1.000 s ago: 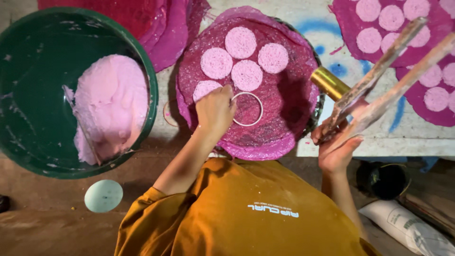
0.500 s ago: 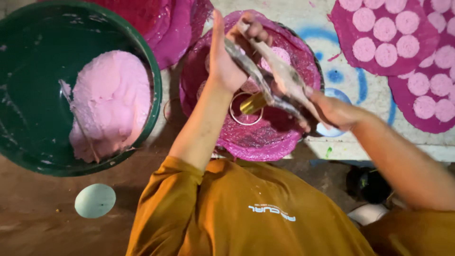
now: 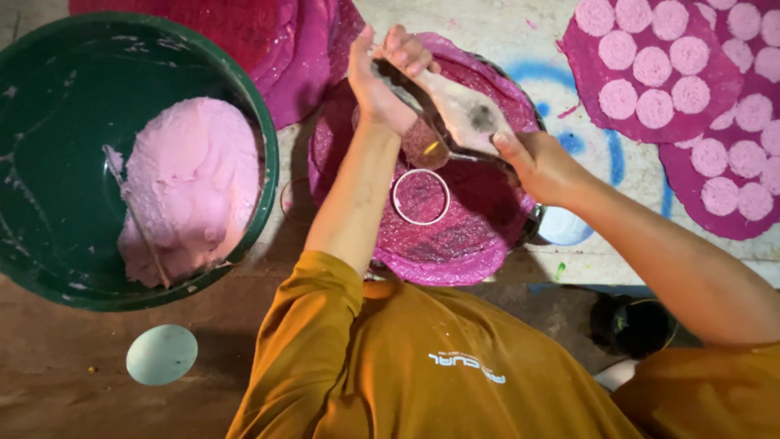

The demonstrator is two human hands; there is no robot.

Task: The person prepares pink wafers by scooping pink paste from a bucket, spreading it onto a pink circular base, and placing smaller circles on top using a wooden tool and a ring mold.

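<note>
My left hand (image 3: 380,81) is raised over a round tray covered with a magenta cloth (image 3: 455,244). Its fingers close around the far end of a flat, paste-smeared wooden tool (image 3: 465,110). My right hand (image 3: 540,167) grips the near end of the same tool, which slants across the tray between both hands. A small white ring mould (image 3: 420,197) lies on the cloth just below the tool, with only magenta cloth inside it. My arms hide the top of the tray.
A large green basin (image 3: 49,236) at the left holds a mound of pink dough (image 3: 191,183) with a thin stick in it. Magenta cloths with several pink discs (image 3: 666,73) lie at the upper right. A pale round lid (image 3: 162,354) rests on the brown floor.
My left hand left the ring mould and rose to the tool's far end. My right hand swung the tool from the right side to over the tray.
</note>
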